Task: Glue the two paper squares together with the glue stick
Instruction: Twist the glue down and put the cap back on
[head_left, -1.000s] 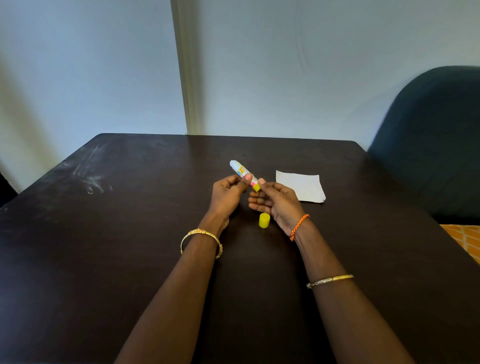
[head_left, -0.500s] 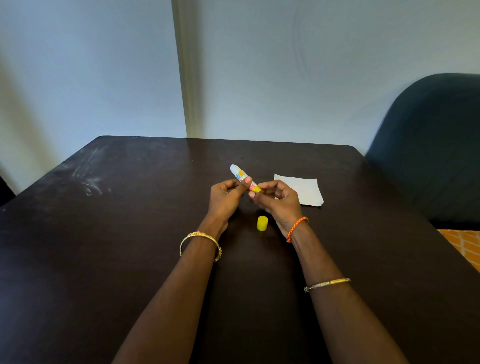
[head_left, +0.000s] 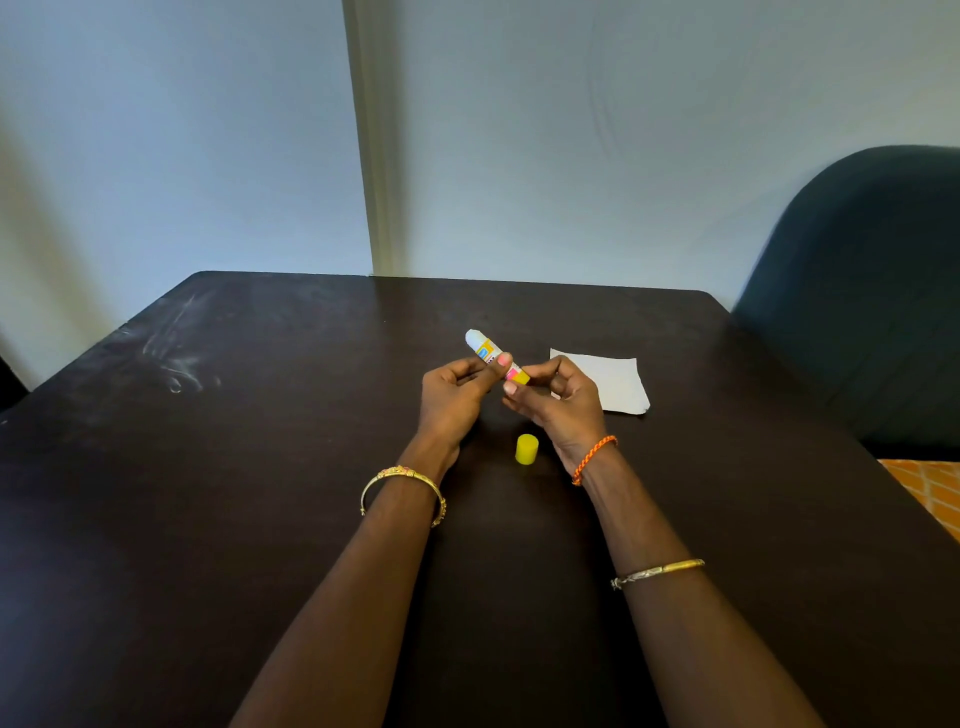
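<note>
My left hand grips the middle of an uncapped glue stick, whose white tip points up and to the far left. My right hand pinches the stick's yellow base between thumb and fingers. The yellow cap stands on the dark table just below my hands. White paper squares lie flat to the right of my right hand, partly hidden by it; they look stacked, and I cannot tell how many there are.
A dark teal chair stands at the table's right side. A pale wall rises behind the far edge. Whitish smears mark the table's far left.
My right hand's fingers have curled more tightly around the stick's yellow base. The stick, cap and paper stay where they were.
</note>
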